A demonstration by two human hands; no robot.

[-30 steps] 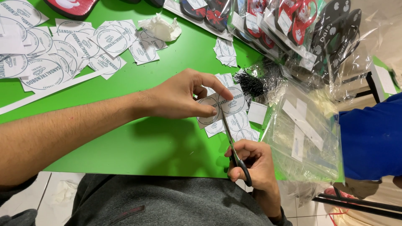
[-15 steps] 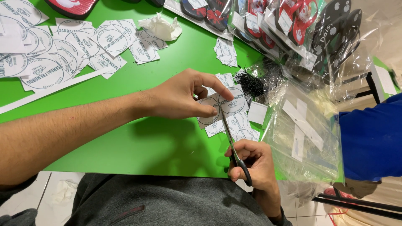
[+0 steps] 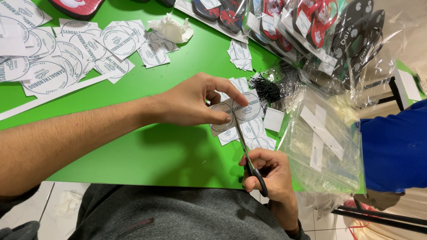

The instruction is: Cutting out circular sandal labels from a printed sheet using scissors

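Note:
My left hand (image 3: 195,100) pinches a white paper sheet printed with round labels (image 3: 242,111), holding it just above the green table (image 3: 155,151). My right hand (image 3: 271,175) grips black-handled scissors (image 3: 251,164) near the table's front edge. The blades point up into the sheet, between two of the round labels. More cut label pieces (image 3: 249,133) lie under the sheet.
Heaps of printed round labels (image 3: 62,49) cover the far left. A crumpled white paper (image 3: 171,29) and a small label stack (image 3: 240,55) lie beyond. Bagged flip-flops (image 3: 311,26) line the back right, clear plastic bags (image 3: 324,142) the right. A person's blue sleeve (image 3: 396,146) is at far right.
Hardly anything differs: both hands stay in place, the scissors' blades remain in the label sheet.

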